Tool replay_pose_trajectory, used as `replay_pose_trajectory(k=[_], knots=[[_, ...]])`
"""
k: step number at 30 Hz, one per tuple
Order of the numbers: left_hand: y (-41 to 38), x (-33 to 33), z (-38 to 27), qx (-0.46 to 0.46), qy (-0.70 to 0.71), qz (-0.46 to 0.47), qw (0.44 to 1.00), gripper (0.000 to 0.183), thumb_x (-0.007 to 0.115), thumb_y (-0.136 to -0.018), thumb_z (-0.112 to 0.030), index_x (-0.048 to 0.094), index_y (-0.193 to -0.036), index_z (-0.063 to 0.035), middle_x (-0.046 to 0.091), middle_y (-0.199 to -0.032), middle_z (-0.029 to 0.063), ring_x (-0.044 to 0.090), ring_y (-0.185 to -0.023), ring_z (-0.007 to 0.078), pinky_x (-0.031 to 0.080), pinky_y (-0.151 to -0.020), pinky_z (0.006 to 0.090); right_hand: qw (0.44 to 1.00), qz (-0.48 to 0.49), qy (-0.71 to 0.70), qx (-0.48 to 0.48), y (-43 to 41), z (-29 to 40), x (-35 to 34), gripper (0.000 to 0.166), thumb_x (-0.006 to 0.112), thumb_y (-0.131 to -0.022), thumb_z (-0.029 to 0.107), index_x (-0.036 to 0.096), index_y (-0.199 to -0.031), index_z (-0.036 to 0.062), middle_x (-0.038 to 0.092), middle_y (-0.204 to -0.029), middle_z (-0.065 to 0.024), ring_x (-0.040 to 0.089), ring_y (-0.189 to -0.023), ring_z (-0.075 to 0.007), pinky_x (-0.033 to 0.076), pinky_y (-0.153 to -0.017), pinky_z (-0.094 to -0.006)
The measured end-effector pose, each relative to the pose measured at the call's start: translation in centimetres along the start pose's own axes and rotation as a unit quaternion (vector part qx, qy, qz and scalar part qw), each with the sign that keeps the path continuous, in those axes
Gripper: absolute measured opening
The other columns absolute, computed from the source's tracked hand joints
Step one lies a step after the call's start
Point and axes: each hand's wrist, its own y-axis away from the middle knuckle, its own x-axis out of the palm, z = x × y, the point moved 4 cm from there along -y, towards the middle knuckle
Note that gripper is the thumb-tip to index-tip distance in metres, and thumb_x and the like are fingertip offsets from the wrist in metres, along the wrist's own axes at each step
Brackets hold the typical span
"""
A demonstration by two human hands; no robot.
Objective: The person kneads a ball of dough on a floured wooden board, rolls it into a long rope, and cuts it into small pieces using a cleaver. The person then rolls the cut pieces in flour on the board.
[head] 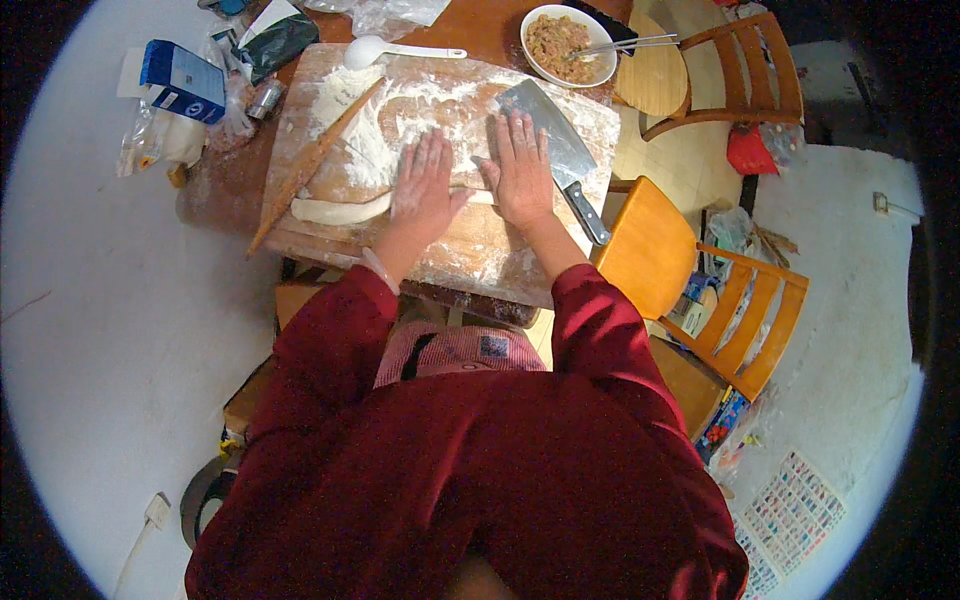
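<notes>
A long rope of pale dough [341, 211] lies across a floured wooden board [480, 262]. My left hand [424, 180] rests palm down over the rope, fingers stretched forward, hiding part of it. Over the rope's right part lies my right hand [521, 169], also flat, with its thumb out to the left. Neither hand grasps anything. Just beyond and right of my right hand is a cleaver [551, 131], its black handle pointing toward me. A tapered wooden rolling pin [319, 165] lies slantwise on the left side, beside loose white flour [367, 157].
A white ladle [367, 52] lies at the board's far edge. Beyond the far right corner stands a bowl of minced filling [559, 45] with metal chopsticks [630, 45]. Left are a blue box [184, 79], a can [266, 99] and plastic bags. A wooden chair [649, 247] stands close on the right.
</notes>
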Motion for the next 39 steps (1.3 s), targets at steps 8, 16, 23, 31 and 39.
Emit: replay_pose_trajectory(k=[8,16,23,31,39], knots=[[9.5,0.4,-0.7,0.102,-0.048,0.189,0.976,0.098,0.064,-0.094,-0.056,0.026,-0.160,0.0052,0.020,-0.171,0.0209,0.020,-0.158,0.0361,0.011,-0.130,0.0508,0.967,0.249,0.021,-0.042,9.1,2.7,-2.4,0.079,0.052,-0.101,0.050,0.030,-0.162,0.0046,0.029,-0.166,-0.0247,0.024,-0.156,-0.0398,0.015,-0.128,-0.0554],[-1.3,-1.1,2.2,-0.054,-0.028,0.032,0.998,0.089,0.059,-0.099,-0.050,0.026,-0.160,0.0058,0.023,-0.170,0.0222,0.020,-0.158,0.0348,0.010,-0.130,0.0510,0.999,0.000,0.017,-0.049,-2.4,-2.4,-0.9,0.069,0.060,-0.100,0.041,0.041,-0.155,0.0029,0.032,-0.165,-0.0241,0.030,-0.153,-0.0395,0.019,-0.127,-0.0527],[3.9,0.0,-1.2,0.017,-0.098,0.155,0.983,0.083,0.054,-0.103,-0.049,0.025,-0.162,0.0020,0.022,-0.171,0.0182,0.014,-0.160,0.0334,0.007,-0.130,0.0506,0.981,0.027,-0.067,0.178,6.6,-6.9,-5.0,0.067,0.073,-0.090,0.013,0.046,-0.149,0.0002,0.047,-0.151,-0.0257,0.047,-0.137,-0.0435,0.039,-0.116,-0.0484],[-0.9,2.4,-7.6,0.127,0.114,0.018,0.985,0.036,0.073,-0.092,-0.020,0.066,-0.124,-0.0066,0.062,-0.125,0.0138,0.056,-0.119,0.0346,0.046,-0.104,0.0477,0.981,0.105,-0.050,0.158,5.6,-9.1,-5.4,0.077,0.073,-0.085,0.006,0.039,-0.154,0.0003,0.060,-0.116,-0.0309,0.061,-0.109,-0.0475,0.051,-0.100,-0.0473],[-1.2,1.1,-7.1,0.061,0.220,-0.103,0.968,0.031,0.077,-0.087,-0.015,0.069,-0.114,-0.0027,0.063,-0.108,0.0154,0.058,-0.106,0.0368,0.049,-0.093,0.0473,0.952,0.035,-0.221,0.209,11.4,-4.9,-7.5,0.057,0.062,-0.090,0.000,0.046,-0.145,-0.0014,0.063,-0.122,-0.0352,0.062,-0.112,-0.0519,0.052,-0.095,-0.0538]])
